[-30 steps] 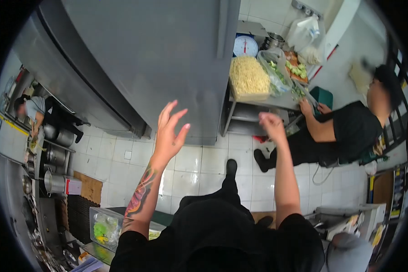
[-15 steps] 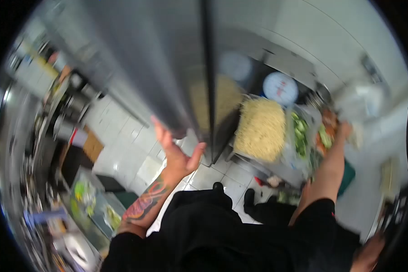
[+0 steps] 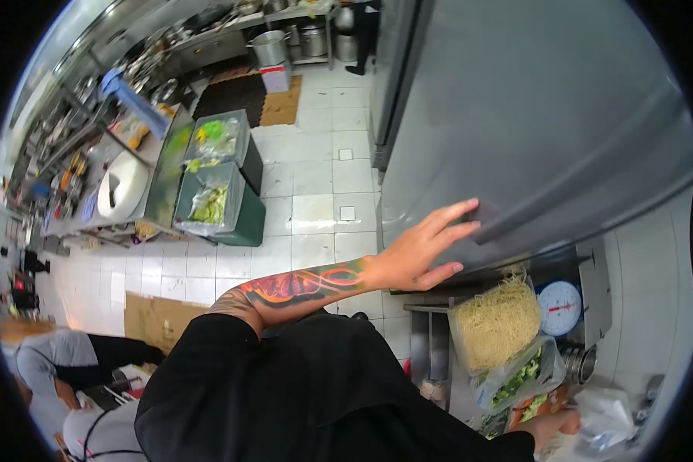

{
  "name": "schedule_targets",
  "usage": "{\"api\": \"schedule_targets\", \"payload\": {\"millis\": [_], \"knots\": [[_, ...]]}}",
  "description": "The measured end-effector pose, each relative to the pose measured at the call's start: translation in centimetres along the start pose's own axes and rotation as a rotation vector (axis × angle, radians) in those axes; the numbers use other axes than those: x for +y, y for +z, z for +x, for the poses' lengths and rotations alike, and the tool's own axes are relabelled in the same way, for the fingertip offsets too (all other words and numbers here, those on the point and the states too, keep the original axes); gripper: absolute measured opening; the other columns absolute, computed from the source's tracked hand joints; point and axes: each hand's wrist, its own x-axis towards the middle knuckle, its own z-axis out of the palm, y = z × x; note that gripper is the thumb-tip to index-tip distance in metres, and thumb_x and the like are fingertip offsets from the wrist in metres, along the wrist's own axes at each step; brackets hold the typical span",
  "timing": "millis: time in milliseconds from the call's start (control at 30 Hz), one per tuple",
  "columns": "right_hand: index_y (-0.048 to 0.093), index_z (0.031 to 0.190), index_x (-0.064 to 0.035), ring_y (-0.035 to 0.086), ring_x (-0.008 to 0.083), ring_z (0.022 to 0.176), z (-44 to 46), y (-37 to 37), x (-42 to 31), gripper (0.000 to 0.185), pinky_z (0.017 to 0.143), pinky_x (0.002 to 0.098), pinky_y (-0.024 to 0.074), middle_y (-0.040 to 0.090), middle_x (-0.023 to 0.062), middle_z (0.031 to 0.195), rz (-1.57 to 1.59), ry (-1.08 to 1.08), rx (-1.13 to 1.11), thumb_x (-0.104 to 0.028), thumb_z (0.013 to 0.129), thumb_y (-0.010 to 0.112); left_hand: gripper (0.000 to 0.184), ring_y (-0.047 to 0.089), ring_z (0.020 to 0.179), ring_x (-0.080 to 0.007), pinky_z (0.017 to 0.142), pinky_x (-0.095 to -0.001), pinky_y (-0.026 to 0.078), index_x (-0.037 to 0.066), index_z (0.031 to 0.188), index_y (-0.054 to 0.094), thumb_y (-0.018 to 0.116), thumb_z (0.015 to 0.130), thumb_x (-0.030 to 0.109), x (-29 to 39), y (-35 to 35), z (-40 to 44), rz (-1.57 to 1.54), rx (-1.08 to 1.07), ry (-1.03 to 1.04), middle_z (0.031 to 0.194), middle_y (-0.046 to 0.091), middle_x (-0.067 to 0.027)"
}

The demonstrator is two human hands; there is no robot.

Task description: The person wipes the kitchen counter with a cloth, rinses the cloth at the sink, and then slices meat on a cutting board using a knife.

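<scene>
Before the broad grey metal refrigerator door (image 3: 539, 115), the left hand (image 3: 417, 250) is held with fingers and thumb spread; whether contact is made cannot be told. Farther from the door, past a block of thin pale-yellow noodles (image 3: 502, 327), the right hand (image 3: 566, 422) is placed just beside a translucent white plastic bag (image 3: 607, 416); how its fingers are set cannot be made out. The door is judged heavy, stiff and smooth, best taken by its edge; the bag, light, soft and slippery, best pinched at its folds.
</scene>
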Motion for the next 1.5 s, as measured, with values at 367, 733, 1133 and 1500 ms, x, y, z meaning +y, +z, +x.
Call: {"api": "schedule_targets", "payload": {"millis": [367, 733, 1133, 1500], "knots": [[0.08, 0.09, -0.0033, 0.076, 0.0323, 0.088, -11.0, -2.1, -6.5, 0.038, 0.08, 0.049, 0.0613, 0.078, 0.0134, 0.094, 0.107, -0.222, 0.023, -0.034, 0.097, 0.058, 0.027, 0.068, 0.118, -0.0336, 0.093, -0.042, 0.058, 0.009, 0.124, 0.07, 0.069, 0.098, 0.017, -1.9, -8.2, -30.6, 0.282, -0.155, -0.889, 0.158, 0.046, -0.0169], [0.078, 0.09, -0.0024, 0.074, 0.0322, 0.087, -22.3, -6.8, -9.9, 0.039, 0.081, 0.0487, 0.0601, 0.077, 0.0131, 0.093, 0.33, -0.371, 0.06, -0.035, 0.097, 0.059, 0.043, 0.068, 0.115, -0.0453, 0.101, -0.0497, 0.055, 0.002, 0.107, 0.08, 0.067, 0.09, 0.04, -4.8, -16.6, -65.8, 0.517, -0.389, -1.773, 0.122, 0.068, -0.0328], [0.064, 0.108, -0.0028, 0.062, 0.0276, 0.095, -84.2, -23.8, -1.3, 0.032, 0.09, 0.0441, 0.0524, 0.065, 0.0133, 0.102, 0.82, -1.241, -0.922, -0.018, 0.085, 0.081, 0.042, 0.066, 0.119, -0.0399, 0.105, -0.0458, 0.052, 0.005, 0.125, 0.071, 0.072, 0.092, 0.031, 0.8, -26.1, -68.3, 0.254, 0.262, -1.559, 0.127, 0.07, -0.022], [0.068, 0.112, -0.0034, 0.071, 0.0236, 0.085, -110.3, -69.7, -4.4, 0.033, 0.071, 0.039, 0.0553, 0.073, 0.0161, 0.094, 0.673, -2.564, -2.582, -0.001, 0.083, 0.052, 0.056, 0.063, 0.122, -0.0343, 0.123, -0.0605, 0.032, 0.012, 0.134, 0.062, 0.082, 0.084, 0.026, 12.2, -43.9, -53.2, 0.511, 0.306, -1.129, 0.125, 0.068, -0.0111]]}}
